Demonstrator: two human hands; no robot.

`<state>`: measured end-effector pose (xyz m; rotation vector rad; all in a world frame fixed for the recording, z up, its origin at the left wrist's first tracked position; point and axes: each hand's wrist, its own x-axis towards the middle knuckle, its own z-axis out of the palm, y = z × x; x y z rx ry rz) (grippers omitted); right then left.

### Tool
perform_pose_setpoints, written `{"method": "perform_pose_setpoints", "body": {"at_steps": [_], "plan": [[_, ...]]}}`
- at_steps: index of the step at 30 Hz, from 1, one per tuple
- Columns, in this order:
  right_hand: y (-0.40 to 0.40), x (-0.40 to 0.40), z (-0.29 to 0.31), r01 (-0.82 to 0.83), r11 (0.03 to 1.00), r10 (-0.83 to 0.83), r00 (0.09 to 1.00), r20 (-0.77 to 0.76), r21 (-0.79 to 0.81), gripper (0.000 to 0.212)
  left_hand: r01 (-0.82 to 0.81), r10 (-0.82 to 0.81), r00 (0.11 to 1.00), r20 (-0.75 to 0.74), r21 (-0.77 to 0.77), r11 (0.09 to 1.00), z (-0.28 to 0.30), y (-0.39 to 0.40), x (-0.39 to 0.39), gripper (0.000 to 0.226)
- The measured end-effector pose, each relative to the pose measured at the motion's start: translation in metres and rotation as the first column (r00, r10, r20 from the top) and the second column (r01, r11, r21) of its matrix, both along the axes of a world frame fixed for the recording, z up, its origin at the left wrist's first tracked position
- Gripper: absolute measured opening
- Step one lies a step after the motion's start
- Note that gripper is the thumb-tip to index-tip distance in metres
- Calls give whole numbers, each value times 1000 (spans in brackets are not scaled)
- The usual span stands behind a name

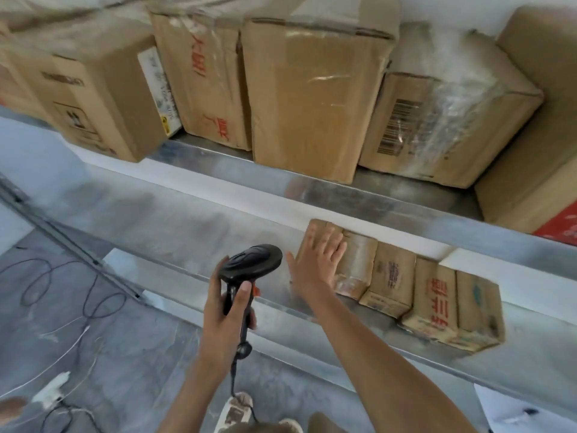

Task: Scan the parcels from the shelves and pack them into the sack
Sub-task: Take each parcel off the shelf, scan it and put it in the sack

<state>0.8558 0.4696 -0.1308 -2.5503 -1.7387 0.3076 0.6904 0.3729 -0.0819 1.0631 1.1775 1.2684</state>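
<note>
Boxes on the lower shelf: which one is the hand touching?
The leftmost box in that row. The open right hand lies flat on it; the others sit untouched to its right.

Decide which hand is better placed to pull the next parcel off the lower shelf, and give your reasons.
The right hand: its open fingers already lie on the leftmost parcel of the lower shelf, while the left hand grips the scanner.

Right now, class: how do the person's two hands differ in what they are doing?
The left hand curls round the black scanner, while the right hand holds nothing. The left hand stays off the shelves; the right hand reaches, fingers spread, to the end parcel on the lower shelf. Both are bare.
</note>
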Motion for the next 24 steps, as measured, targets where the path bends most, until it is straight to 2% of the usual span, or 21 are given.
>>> {"method": "perform_pose_setpoints", "body": {"at_steps": [3,12,15,18,20,22,24], "plan": [[5,-7,-5,2,999,-1,998,57,-32,84,59,-60,998,14,4,998,0,24,-6,50],[0,-41,-22,54,998,-54,998,42,-9,78,209,-209,977,41,-14,978,-6,74,-41,51],[-14,-65,-26,99,992,-102,994,43,74,71,228,-226,972,60,-38,973,-11,79,-52,50],[-27,-83,-32,78,975,-64,995,-76,207,68,252,-248,966,65,-60,966,-17,82,-59,41],[-32,-89,-32,149,928,-70,970,-232,341,64,260,-257,965,51,-66,963,-20,85,-64,34],[-34,-91,-30,289,881,-96,885,-456,375,57,268,-265,963,44,-65,961,-22,89,-69,30],[-35,-90,-31,362,875,-126,811,-572,321,51,275,-273,961,39,-60,960,-23,92,-73,29]]}}
